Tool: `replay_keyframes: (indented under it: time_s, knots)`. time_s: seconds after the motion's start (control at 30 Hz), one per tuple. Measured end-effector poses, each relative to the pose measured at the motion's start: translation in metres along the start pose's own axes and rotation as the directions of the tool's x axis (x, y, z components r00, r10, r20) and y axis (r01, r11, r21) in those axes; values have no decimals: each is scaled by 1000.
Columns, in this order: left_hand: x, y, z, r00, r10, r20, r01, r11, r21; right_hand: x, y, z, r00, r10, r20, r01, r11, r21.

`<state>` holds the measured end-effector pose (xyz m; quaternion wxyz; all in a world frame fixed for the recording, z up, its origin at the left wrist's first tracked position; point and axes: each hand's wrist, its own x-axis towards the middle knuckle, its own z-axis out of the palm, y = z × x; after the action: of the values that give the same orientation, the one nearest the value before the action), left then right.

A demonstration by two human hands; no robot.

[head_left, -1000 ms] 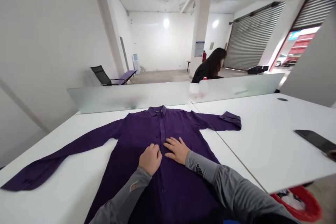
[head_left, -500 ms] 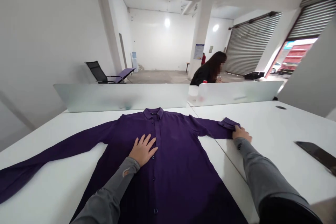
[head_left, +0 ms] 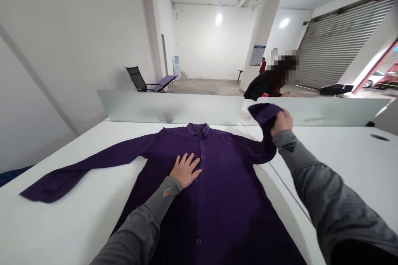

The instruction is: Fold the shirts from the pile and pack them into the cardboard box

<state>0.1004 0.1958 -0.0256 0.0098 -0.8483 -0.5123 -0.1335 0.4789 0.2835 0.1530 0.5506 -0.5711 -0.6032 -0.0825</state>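
A purple button-up shirt [head_left: 217,198] lies face up on the white table [head_left: 62,223], collar away from me. My left hand [head_left: 185,169] rests flat and spread on its chest beside the button line. My right hand [head_left: 281,123] grips the shirt's right sleeve near the cuff [head_left: 264,114] and holds it lifted above the table. The other sleeve [head_left: 81,167] stretches out flat to the left.
Frosted divider panels [head_left: 168,107] stand along the table's far edge. Behind them a person in dark clothes [head_left: 264,85] sits at the opposite side. A black chair [head_left: 138,79] stands by the left wall. A cable hole [head_left: 379,137] is in the tabletop at right.
My right hand moved from the shirt's middle to the right cuff, closed on it and lifted the sleeve off the table. My left hand opened flat on the chest.
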Motion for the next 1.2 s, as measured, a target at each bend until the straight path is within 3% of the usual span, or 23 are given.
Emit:
replay_keyframes:
  time_s: [0.07,0.13,0.23,0.27,0.37,0.47,0.57,0.63,0.7,0.77,0.83,0.97,1.07,1.2]
  knots:
    - [0,0,-2,1000,-10,10,10,1000,-18,-17,-31,53,997,-5,78,-2,996,85]
    - [1,0,-4,1000,-21,19,21,999,-39,-44,-55,91,967,-48,249,9,988,154]
    - [1,0,-6,1000,-22,20,23,997,-72,-87,-65,114,822,-74,565,51,997,57]
    - [0,0,-7,1000,-19,8,20,997,-78,-100,-62,114,797,-47,603,73,997,-18]
    - [-1,3,-8,999,-11,-44,8,997,-77,-137,-46,104,802,48,595,96,973,-209]
    - [-1,6,-13,997,-18,-79,11,997,-79,-169,-31,99,735,128,666,208,892,-401]
    - [0,2,-24,972,-171,-160,156,983,-98,-188,-22,101,697,179,694,313,795,-520]
    - [0,-8,-32,894,-356,-271,342,934,-99,-190,-19,104,704,190,684,321,774,-546]
    - [0,-26,-36,776,-506,-377,499,858,-124,-189,-17,105,709,189,680,321,771,-549]
    - [-1,-48,-37,691,-609,-389,576,789,-214,-186,-16,106,703,183,687,325,776,-540]
    - [0,-69,-33,653,-681,-332,605,733,-311,-186,-14,106,698,182,692,325,781,-533]
    - [3,-92,-27,694,-660,-288,563,747,-353,-187,-11,108,712,169,681,325,781,-534]
    - [3,-90,-29,717,-603,-351,504,795,-337,-188,-10,109,714,160,682,334,778,-532]
    - [-1,-83,-40,710,-544,-448,463,839,-286,-187,-9,109,712,153,686,344,775,-530]
